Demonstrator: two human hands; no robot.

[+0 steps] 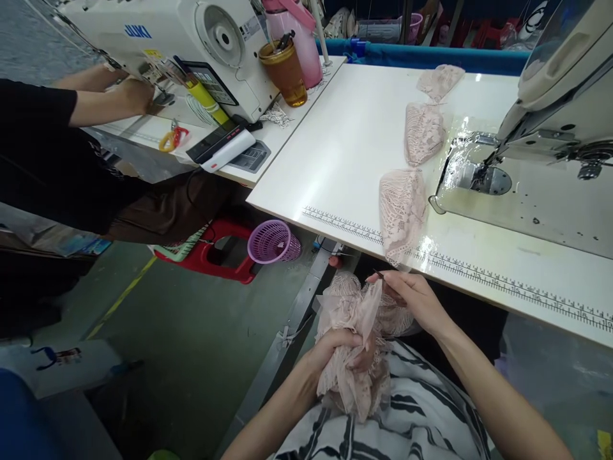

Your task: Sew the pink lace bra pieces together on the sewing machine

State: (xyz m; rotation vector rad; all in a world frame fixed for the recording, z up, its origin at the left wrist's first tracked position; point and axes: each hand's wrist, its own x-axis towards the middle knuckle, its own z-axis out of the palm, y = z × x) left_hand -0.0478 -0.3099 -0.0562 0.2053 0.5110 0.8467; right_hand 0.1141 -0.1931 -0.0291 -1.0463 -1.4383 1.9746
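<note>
A bunched pile of pale pink lace fabric [352, 383] lies in my lap, over the striped clothing. My left hand [338, 348] is closed around the lace, with folds spilling out on both sides. Just above it, at the table's front edge, my right hand [414, 297] is closed with a small dark pointed tool [378, 275] at its fingertips; its kind is mostly hidden. A chain of pink lace pieces [403, 207] runs across the white table [335, 153], and its lower end hangs near my right fingers.
A sewing machine [550, 115] stands on the right of the table. At left, a co-worker's hand [134, 96] is at another sewing machine [167, 38]. An amber cup [287, 73] and a pink bottle [306, 45] stand beside it. Below are a purple basket [271, 243] and a red stool [225, 268].
</note>
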